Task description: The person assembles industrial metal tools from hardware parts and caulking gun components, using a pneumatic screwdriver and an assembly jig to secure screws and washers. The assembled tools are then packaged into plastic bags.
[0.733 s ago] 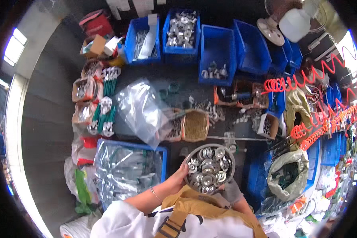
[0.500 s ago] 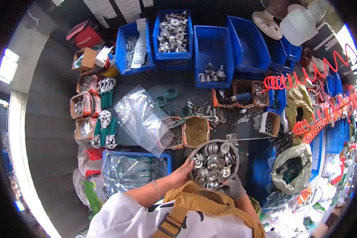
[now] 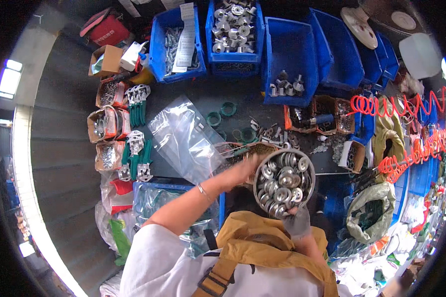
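A round grey bowl point(image 3: 256, 195) full of shiny metal wheel-like discs point(image 3: 282, 180) is held up in front of my body. My right hand point(image 3: 298, 223), in a grey glove, grips its lower right rim, with the thumb near the discs. My left hand point(image 3: 243, 172), bare with a bracelet at the wrist, is at the bowl's left side, above the small parts box point(image 3: 257, 148). Motion smears its fingers, and whether it touches the rim I cannot make out. A clear plastic bag point(image 3: 186, 138) lies left of that hand, on the dark table.
Blue bins point(image 3: 235, 62) with metal parts line the back. Green-handled metal tools point(image 3: 138, 148) and cardboard boxes point(image 3: 106, 156) stand at left. A bag-covered blue tray point(image 3: 222, 205) sits near my left arm. Red coiled hoses point(image 3: 396, 168) hang at right beside an open sack point(image 3: 369, 213).
The bowl has moved up and slightly right in the picture, with my right hand on it. My left hand has shifted from its lower left side up toward the parts box. The view has shifted too.
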`<state>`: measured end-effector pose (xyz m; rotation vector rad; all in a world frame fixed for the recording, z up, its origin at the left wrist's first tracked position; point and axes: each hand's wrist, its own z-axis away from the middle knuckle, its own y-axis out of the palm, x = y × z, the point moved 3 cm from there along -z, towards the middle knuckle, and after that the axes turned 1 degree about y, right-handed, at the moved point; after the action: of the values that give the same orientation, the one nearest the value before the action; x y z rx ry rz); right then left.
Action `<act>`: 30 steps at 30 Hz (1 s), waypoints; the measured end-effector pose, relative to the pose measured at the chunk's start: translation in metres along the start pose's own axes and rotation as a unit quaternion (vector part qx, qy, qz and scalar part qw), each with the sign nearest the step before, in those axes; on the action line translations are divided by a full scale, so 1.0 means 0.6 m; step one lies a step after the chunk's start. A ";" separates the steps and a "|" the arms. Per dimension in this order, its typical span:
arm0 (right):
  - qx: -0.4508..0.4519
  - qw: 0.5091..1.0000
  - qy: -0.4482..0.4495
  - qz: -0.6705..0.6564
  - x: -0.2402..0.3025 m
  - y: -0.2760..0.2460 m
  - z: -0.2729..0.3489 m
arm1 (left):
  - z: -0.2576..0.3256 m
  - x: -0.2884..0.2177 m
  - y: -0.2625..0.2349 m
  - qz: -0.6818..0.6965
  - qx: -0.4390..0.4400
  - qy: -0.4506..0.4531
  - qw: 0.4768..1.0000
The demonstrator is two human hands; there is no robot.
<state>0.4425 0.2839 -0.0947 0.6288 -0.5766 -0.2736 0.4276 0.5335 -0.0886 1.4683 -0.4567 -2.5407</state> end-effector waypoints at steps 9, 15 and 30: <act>0.093 0.996 -0.004 0.018 0.033 0.056 -0.165 | -0.238 -0.038 -0.194 -0.161 -0.358 0.198 0.898; 0.056 0.990 0.041 0.121 0.064 0.035 -0.249 | -0.332 -0.086 -0.175 -0.370 -0.419 0.180 0.810; 0.151 0.968 0.193 0.059 0.044 0.040 -0.446 | -0.320 -0.216 -0.176 -0.427 -0.492 0.211 0.729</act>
<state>0.6214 0.4187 -0.2449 0.9124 -0.2771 0.0541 0.6594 0.6372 -0.1095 1.7950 1.7129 -2.0117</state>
